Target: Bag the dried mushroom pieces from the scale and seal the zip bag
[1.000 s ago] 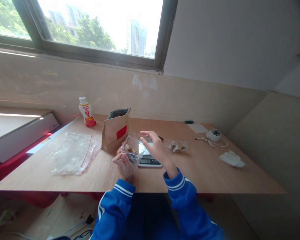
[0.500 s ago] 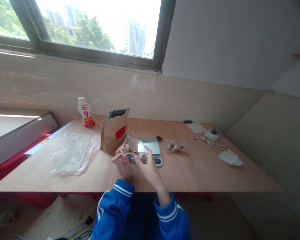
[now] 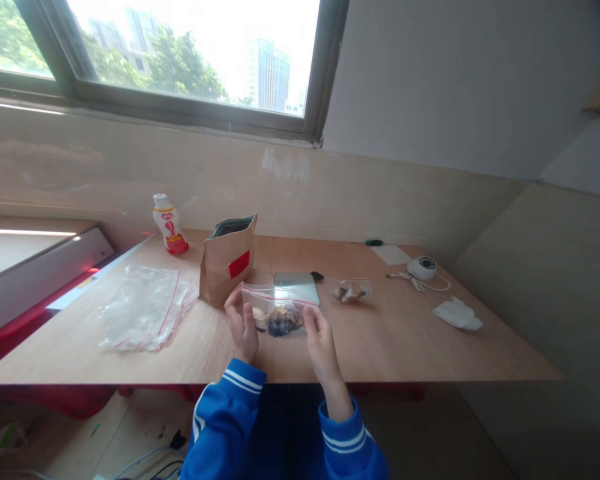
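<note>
Between my hands hangs a clear zip bag [image 3: 284, 319] with a red seal line along its top. Inside lie pale and dark dried pieces, like shells or dried mushrooms; I cannot tell which. My left hand [image 3: 243, 328] pinches the bag's left upper corner, and my right hand [image 3: 321, 340] grips its right upper corner. Just behind the bag, partly hidden by it, is a kitchen scale [image 3: 297, 285] with a shiny top. To the right of the scale a second filled zip bag [image 3: 350, 291] lies flat on the table.
A brown paper pouch [image 3: 229, 263] stands open-topped left of the scale. Several clear bags [image 3: 143, 307] lie stacked on the left, near a white and red bottle [image 3: 171, 225]. On the right are a white dome camera [image 3: 422, 268] with its cable and a crumpled white tissue [image 3: 457, 313].
My right hand has moved right and slightly down along the bag's top. The bag is now stretched wide and upright between both hands, with its contents facing me.
</note>
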`<state>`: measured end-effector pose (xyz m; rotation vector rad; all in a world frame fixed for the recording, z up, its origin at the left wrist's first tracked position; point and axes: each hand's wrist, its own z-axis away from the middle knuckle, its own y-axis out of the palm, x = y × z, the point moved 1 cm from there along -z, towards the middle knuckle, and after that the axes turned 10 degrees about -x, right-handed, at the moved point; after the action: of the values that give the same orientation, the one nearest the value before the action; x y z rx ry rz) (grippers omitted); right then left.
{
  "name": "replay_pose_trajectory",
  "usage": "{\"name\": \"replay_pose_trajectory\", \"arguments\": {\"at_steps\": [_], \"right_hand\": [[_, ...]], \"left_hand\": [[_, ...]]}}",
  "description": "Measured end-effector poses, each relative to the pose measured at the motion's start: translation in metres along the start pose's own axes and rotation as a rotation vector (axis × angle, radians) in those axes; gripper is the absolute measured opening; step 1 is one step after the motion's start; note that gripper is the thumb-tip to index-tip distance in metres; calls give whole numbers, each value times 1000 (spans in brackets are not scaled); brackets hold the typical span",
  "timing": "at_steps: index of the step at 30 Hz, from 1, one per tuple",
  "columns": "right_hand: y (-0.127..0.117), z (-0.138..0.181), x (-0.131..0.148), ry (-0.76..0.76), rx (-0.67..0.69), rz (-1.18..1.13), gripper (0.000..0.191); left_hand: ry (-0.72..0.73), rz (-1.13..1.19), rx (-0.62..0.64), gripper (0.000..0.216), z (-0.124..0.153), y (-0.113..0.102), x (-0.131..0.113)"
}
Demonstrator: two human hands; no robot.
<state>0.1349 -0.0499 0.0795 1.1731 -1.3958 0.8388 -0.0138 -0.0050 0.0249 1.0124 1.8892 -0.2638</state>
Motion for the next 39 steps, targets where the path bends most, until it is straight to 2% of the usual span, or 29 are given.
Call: {"name": "replay_pose_trajectory", "arguments": {"at_steps": [5, 12, 16, 24, 29, 39], "right_hand": [[-8, 1, -7, -26, -22, 130, 50], [-21, -2, -15, -13, -162, 203, 57], [-23, -3, -19, -7, -205, 196, 57], [-33, -5, -19, 19, -327, 44, 48], [-39, -3, -14, -14, -382, 62, 45], [-48, -3, -12, -73, -391, 141, 42]], "left_hand": [[-63, -128, 109, 34, 1, -4, -2], [-66, -191, 128, 33, 1, -2, -8], [-112, -122, 176, 31, 2, -2, -9], [-335, 134, 279, 28, 8, 1, -9], [-284, 88, 362, 31, 6, -1, -23], [-200, 7, 332, 31, 4, 2, -22]]}}
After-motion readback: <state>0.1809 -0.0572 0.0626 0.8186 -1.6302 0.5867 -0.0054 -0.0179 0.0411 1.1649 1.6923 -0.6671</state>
